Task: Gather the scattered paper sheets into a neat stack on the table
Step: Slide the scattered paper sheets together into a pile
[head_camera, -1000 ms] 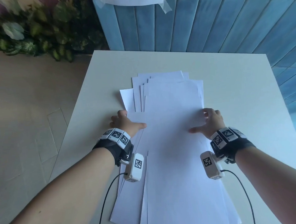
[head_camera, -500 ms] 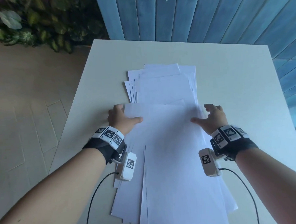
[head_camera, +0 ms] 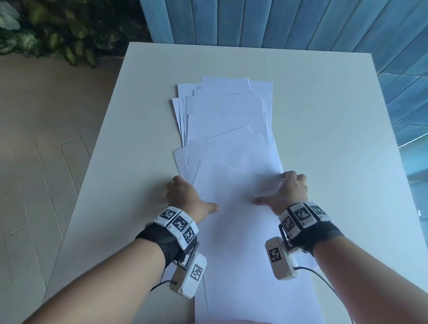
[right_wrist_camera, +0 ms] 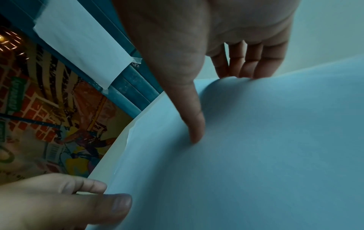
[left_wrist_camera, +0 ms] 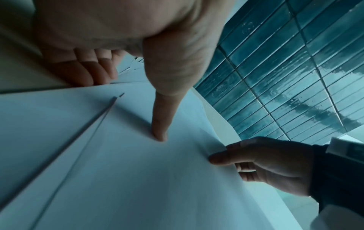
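Observation:
Several white paper sheets lie overlapped in a long run down the middle of the white table, fanned at the far end. The nearer sheets sit on top and reach the table's front edge. My left hand holds their left edge, thumb pressed on top and fingers curled at the edge. My right hand pinches their right edge, thumb on top and fingers under it. The paper bulges up slightly between the hands.
A blue tiled wall stands behind the table, with a sheet taped to it. Leafy plants fill the far left. Tiled floor lies beyond the table's left edge. Bare tabletop shows on both sides of the paper.
Both hands have slid toward me along the sheets' side edges. The near sheets have been squeezed into a narrower pile, and the far sheets sit closer together.

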Motion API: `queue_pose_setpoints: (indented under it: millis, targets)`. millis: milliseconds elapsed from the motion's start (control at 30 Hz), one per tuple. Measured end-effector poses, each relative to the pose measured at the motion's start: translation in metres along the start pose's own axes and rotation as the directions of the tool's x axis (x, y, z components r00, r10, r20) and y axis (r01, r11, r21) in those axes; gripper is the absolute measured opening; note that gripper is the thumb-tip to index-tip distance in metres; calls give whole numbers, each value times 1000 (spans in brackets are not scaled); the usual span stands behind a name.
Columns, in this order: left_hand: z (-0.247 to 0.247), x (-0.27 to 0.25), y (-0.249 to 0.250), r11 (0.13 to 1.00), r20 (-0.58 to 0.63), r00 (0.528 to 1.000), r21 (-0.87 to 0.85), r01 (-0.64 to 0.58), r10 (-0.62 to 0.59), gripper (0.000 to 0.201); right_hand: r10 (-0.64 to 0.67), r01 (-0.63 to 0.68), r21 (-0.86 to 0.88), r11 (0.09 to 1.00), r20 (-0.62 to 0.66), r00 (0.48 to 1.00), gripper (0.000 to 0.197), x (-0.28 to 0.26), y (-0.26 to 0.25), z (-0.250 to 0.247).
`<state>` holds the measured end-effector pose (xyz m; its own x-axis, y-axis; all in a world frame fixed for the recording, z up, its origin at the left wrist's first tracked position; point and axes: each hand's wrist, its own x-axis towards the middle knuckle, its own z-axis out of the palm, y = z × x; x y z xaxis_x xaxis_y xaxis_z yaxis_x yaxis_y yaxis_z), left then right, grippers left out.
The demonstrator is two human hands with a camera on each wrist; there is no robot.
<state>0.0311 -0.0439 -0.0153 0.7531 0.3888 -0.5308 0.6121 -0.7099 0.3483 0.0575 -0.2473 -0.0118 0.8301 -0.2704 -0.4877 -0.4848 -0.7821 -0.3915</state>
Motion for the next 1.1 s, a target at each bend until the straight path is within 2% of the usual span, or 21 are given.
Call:
queue_pose_setpoints:
  millis: [133,267,367,433,533,633,700,767,900,1000,1100]
  targets:
    - [-1,4,-4,986,-75,997,-165,-31,19,93,-13,14,177,984,-6,1000,84,4,0,-3]
    - [-3,9,-8,977,-120,992,-205,-56,32,77,10,-25,290,957,53,999,71,3,3,-10]
    - [-6,9,-11,975,-91,996,-219,-43,24,68,-30,16,235,972,56,998,54,-3,14,-15]
    - [-8,6,-14,974,-65,998,-225,-20,5,63,-34,21,190,982,61,998,52,-9,21,-16]
    - [-6,-1,-23,989,-45,999,-150,-6,0,71,-16,2,121,993,113,993,50,-17,28,-18]
    - [-1,-10,-36,997,27,1000,-80,11,-9,75,-25,16,55,998,159,987,50,-22,33,-16]
    - [3,-14,-39,993,56,998,-116,8,-1,63,-41,33,50,998,163,986,51,-24,32,-14]
    - [3,-15,-38,982,31,999,-190,-20,26,49,-42,29,80,996,157,987,51,-24,27,-14]
    - [-1,-9,-31,938,-57,995,-333,-99,84,41,-52,33,122,992,159,986,45,-20,15,-18]
    - [-6,-1,-30,907,-123,989,-402,-127,83,43,-110,98,84,992,152,982,33,-18,6,-23]
    - [-11,4,-27,958,-175,984,-282,-59,9,70,-132,120,88,989,149,980,28,-15,-2,-28]
